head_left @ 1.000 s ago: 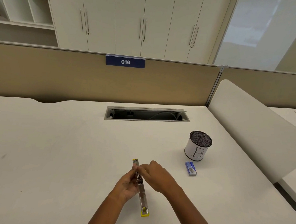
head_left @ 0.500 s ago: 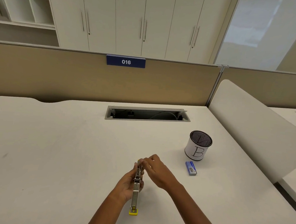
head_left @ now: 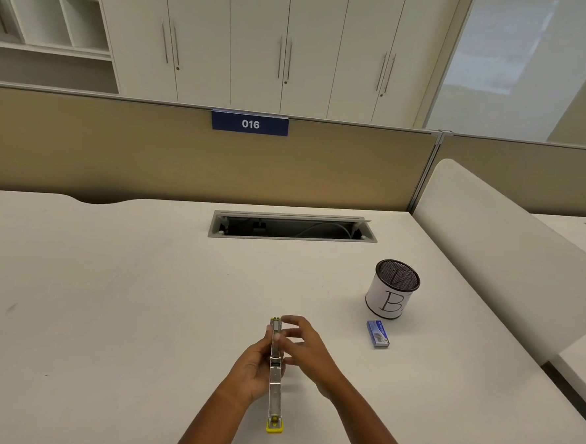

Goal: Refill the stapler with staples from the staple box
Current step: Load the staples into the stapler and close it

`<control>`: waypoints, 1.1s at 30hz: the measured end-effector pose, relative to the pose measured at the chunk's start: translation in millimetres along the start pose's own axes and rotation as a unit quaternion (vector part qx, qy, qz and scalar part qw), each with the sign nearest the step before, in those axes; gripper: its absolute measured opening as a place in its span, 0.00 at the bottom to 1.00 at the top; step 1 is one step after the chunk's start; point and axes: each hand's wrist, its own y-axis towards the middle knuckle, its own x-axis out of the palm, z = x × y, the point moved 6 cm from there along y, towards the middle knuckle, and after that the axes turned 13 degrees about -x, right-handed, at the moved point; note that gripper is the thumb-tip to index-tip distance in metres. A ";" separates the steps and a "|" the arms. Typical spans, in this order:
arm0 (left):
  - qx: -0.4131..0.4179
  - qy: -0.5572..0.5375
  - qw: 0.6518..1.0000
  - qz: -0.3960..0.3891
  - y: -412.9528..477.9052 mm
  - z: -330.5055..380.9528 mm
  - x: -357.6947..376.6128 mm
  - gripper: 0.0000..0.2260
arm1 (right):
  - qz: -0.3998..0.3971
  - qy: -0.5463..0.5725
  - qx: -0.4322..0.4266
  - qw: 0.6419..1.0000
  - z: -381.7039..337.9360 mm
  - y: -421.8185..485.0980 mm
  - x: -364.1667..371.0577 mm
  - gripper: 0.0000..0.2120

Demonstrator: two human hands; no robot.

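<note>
Here, left hand [head_left: 254, 368] gripping stapler [head_left: 275, 394], right hand [head_left: 307, 351] touching its far end, hold unclear, staple box [head_left: 377, 334] lying apart rightward, pen cup [head_left: 391, 293] standing behind it.

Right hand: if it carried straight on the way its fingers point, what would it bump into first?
The stapler, gripped by the left hand. The right hand points leftward at the stapler's far end; its fingers may already touch it, since depth is unclear.
</note>
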 end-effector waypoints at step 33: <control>0.004 -0.018 0.999 0.041 -17.7 15.2 -4.0 0.11 | -0.031 -0.056 -0.135 0.989 -13.0 -3.8 6.2 0.23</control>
